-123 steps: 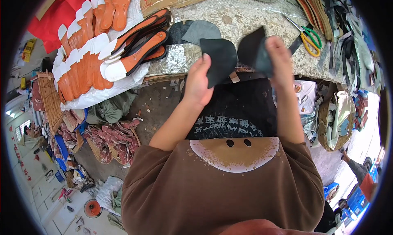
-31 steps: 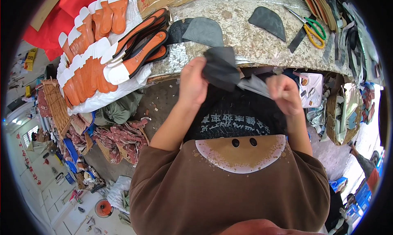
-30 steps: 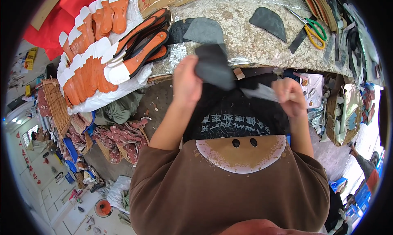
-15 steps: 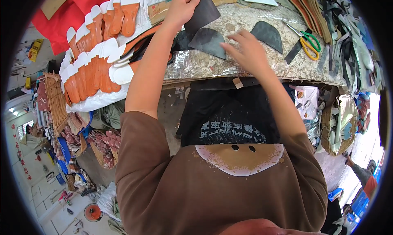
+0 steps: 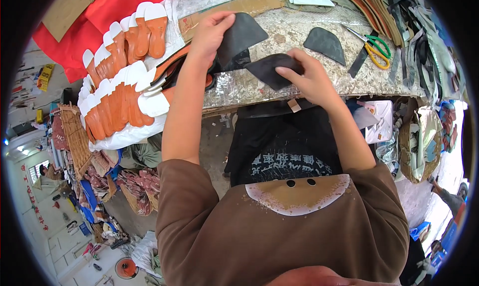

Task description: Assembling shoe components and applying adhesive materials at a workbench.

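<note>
My left hand point(image 5: 212, 34) pinches the left edge of a rounded black leather-like piece point(image 5: 244, 34) above the workbench point(image 5: 279, 34). Lower and to the right, my right hand point(image 5: 308, 74) grips a second dark piece point(image 5: 269, 70) between thumb and fingers, raised off the bench near its front edge. A third piece of the same half-round shape point(image 5: 325, 45) lies flat on the bench to the right of my hands. Beside my left forearm are black-and-orange insoles or straps point(image 5: 172, 66), partly hidden by that arm.
Rows of orange insoles with white ends point(image 5: 117, 104) cover the bench's left side. Scissors with green and yellow handles point(image 5: 376, 52) lie at the right, near hanging dark strips point(image 5: 424, 51). Below the bench's right end stand a white tray point(image 5: 379, 119) and a basket point(image 5: 421, 146).
My right hand has taken hold of the middle dark piece and lifted it from the bench. My left hand has come nearer to me with its piece.
</note>
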The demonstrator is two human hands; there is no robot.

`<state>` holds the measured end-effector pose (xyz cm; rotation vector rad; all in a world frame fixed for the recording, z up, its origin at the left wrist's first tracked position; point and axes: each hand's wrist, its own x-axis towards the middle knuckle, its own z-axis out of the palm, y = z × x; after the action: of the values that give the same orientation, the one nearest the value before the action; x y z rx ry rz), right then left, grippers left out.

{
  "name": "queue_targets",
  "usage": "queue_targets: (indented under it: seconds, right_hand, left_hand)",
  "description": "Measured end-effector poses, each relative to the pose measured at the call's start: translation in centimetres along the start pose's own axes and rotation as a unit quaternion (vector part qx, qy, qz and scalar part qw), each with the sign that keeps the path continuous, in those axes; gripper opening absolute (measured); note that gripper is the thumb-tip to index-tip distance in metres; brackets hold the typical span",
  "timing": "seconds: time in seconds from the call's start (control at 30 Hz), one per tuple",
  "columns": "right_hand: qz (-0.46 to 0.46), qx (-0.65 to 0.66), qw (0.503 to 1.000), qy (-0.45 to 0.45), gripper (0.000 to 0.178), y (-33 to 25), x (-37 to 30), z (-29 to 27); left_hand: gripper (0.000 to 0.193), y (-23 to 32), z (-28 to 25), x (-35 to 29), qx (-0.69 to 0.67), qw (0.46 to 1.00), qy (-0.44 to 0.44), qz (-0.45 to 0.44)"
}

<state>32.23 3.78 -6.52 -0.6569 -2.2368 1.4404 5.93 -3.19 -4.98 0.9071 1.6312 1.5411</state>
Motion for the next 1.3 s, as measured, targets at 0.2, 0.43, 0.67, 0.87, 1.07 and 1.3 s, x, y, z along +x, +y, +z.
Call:
queue_targets:
  seconds: [0.2, 0.43, 0.67, 0.87, 1.07, 1.3]
  right_hand:
    - [0.038, 0.206, 0.977, 0.038, 0.021, -1.0, -3.6, -3.4]
    - [0.037, 0.040, 0.994, 0.094, 0.024, -1.4, -4.0, -2.5]
    - [-0.175, -0.049, 0.976, 0.118, 0.020, -3.2, -4.1, -1.0]
    - [-0.128, -0.025, 0.990, 0.054, 0.015, -2.9, -4.8, -1.7]
    - [-0.137, -0.035, 0.988, 0.060, 0.012, -2.1, -5.0, -1.8]
    - [-0.188, -0.124, 0.971, 0.080, 0.010, -2.2, -5.2, -1.8]
  left_hand:
    - [0.042, -1.9, 5.4, -4.0, 0.337, 0.935, 0.044, 0.105]
    - [0.036, 0.5, 12.9, -14.5, -0.159, 0.975, -0.147, -0.047]
    - [0.046, -0.1, 13.1, -14.3, -0.203, 0.976, -0.069, -0.027]
    - [0.076, 0.3, 12.7, -14.7, -0.155, 0.974, -0.159, -0.053]
    - [0.082, 1.2, 11.9, -14.6, -0.245, 0.933, -0.224, -0.138]
    - [0.064, 1.2, 12.1, -15.3, -0.442, 0.852, -0.216, -0.178]
